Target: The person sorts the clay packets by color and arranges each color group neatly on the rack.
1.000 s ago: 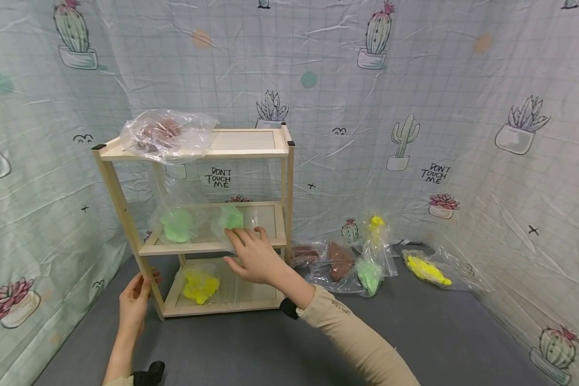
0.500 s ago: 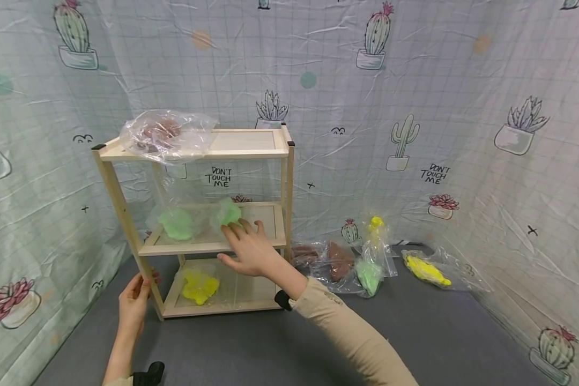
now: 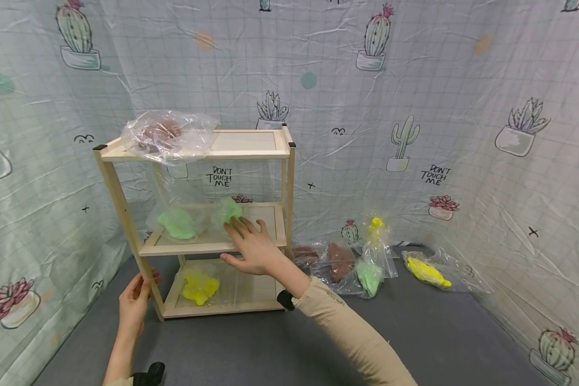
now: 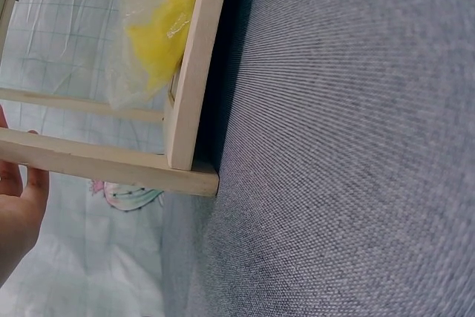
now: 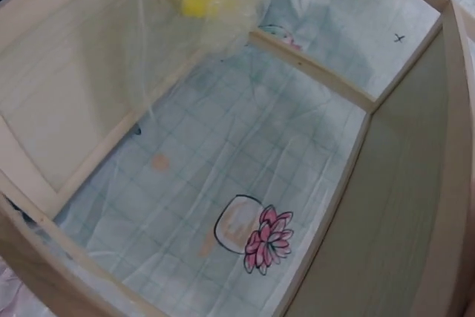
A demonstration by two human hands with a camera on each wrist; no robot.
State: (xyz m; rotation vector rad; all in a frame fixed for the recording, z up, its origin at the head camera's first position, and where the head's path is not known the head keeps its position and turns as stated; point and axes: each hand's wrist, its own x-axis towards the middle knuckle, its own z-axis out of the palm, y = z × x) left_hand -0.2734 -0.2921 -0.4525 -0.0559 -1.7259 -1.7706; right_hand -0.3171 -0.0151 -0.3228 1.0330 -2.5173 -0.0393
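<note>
A three-tier wooden shelf [image 3: 243, 248] stands on a grey surface. My left hand [image 3: 134, 300] grips its front left leg [image 4: 104, 165] low down, fingers curled behind the wood. My right hand [image 3: 254, 249] reaches over the middle tier with its fingers spread. Their tips touch a clear bag with a pale green piece [image 3: 229, 208] in it. Left of this, a second bagged green piece [image 3: 177, 223] lies on the same tier. On the bottom tier is a bagged yellow piece [image 3: 200, 288], also seen in the left wrist view. The right wrist view misses the right hand.
A bagged reddish-brown piece [image 3: 161, 133] lies on the top tier, its plastic hanging over the front edge. Right of the shelf are more bags: brown pieces [image 3: 340, 262], a green piece [image 3: 369, 276] and yellow pieces [image 3: 427, 271]. Cactus-print sheeting [image 3: 328, 107] surrounds the surface.
The right hand has shifted slightly up and left, and the green piece at its fingertips has slid farther back on the tier. The left hand has stayed on the leg.
</note>
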